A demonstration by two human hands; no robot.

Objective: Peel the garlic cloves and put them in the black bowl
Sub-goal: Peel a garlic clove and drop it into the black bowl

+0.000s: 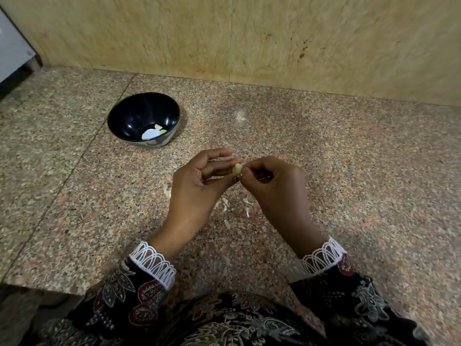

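A pale garlic clove [237,169] is held above the granite counter between both hands. My left hand [199,181] holds it at the fingertips, fingers partly curled. My right hand [272,181] pinches the clove's right side with thumb and forefinger. The black bowl [129,113] stands on the counter up and to the left of my hands, with a couple of peeled cloves [159,128] at its bottom. Another clove [167,191] lies on the counter, partly hidden by my left hand.
Bits of garlic skin [237,208] are scattered on the counter [349,171] below my hands. A beige stone wall [249,41] closes the back. A grey appliance [12,53] stands at far left. The counter's front edge drops off at lower left.
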